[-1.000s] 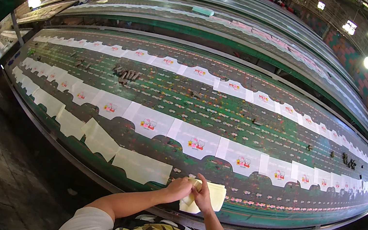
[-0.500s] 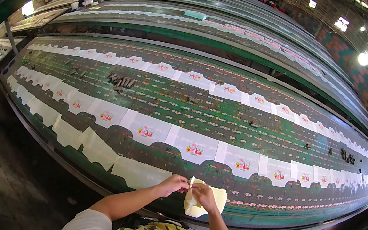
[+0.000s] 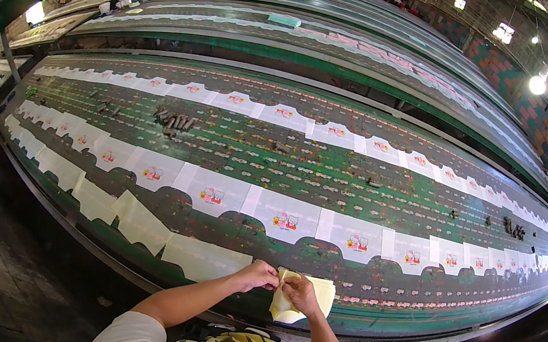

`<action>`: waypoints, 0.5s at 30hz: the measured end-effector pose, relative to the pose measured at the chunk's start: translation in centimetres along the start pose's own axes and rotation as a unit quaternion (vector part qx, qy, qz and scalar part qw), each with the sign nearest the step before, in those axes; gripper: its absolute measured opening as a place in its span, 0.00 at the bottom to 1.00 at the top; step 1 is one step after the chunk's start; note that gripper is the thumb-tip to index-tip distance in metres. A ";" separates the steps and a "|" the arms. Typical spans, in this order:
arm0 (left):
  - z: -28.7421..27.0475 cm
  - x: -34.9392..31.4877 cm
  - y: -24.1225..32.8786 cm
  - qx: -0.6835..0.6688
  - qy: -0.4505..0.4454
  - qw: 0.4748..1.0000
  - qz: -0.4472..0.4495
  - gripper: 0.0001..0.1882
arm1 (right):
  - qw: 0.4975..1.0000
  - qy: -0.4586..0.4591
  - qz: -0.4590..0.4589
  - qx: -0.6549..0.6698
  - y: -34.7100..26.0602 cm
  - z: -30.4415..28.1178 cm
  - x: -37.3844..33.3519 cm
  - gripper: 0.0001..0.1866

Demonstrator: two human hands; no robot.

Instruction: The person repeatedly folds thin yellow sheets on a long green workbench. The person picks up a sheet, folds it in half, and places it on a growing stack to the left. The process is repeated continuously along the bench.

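My left hand (image 3: 258,277) and my right hand (image 3: 301,294) meet at the table's near edge, fingers pinched together. Between them they grip the upper left edge of a pale yellow fabric piece (image 3: 280,307). It lies over a small stack of the same pale yellow fabric (image 3: 323,294), which reaches out to the right of my right hand. The stack's near edge curls at the table's rim. Just left of my left hand, another pale yellow piece (image 3: 207,260) lies flat. My fingers hide part of the pinched edge.
The long green-and-black table (image 3: 261,246) carries rows of white cut fabric pieces (image 3: 284,215) with cartoon prints. Unprinted pale pieces (image 3: 139,219) run along its near left side. Dark small blocks (image 3: 176,121) sit mid-table. More long tables (image 3: 229,50) stand behind.
The fabric edge that stood up between my hands has dropped lower, and my fingers stay pinched on it. The whole view has shifted slightly.
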State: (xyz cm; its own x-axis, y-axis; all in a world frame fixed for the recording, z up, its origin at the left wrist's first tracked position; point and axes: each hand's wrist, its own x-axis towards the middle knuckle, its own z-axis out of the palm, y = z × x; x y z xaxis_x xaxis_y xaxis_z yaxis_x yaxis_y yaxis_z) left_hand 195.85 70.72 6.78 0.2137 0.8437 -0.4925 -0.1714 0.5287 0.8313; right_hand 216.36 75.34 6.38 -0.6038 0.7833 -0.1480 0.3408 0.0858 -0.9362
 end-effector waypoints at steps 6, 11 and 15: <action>-0.5 -0.5 -0.3 -0.069 -0.009 0.998 0.002 0.04 | 0.999 -0.005 -0.013 0.035 -0.8 0.0 0.2 0.12; -0.7 -1.2 -0.6 -0.152 -0.018 0.988 -0.010 0.03 | 0.998 0.003 -0.024 0.064 -1.8 0.0 -0.3 0.11; -0.6 -1.7 -0.3 -0.175 -0.018 0.984 -0.005 0.03 | 0.995 0.010 0.033 0.094 -0.8 -0.2 -0.3 0.10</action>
State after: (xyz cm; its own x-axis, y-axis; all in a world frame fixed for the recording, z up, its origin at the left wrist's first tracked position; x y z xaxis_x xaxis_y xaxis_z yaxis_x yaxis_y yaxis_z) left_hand 194.98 69.19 7.25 0.2500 0.8376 -0.4857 -0.4884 0.5423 0.6837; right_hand 216.42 75.18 7.28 -0.5692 0.7957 -0.2069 0.2383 -0.0812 -0.9678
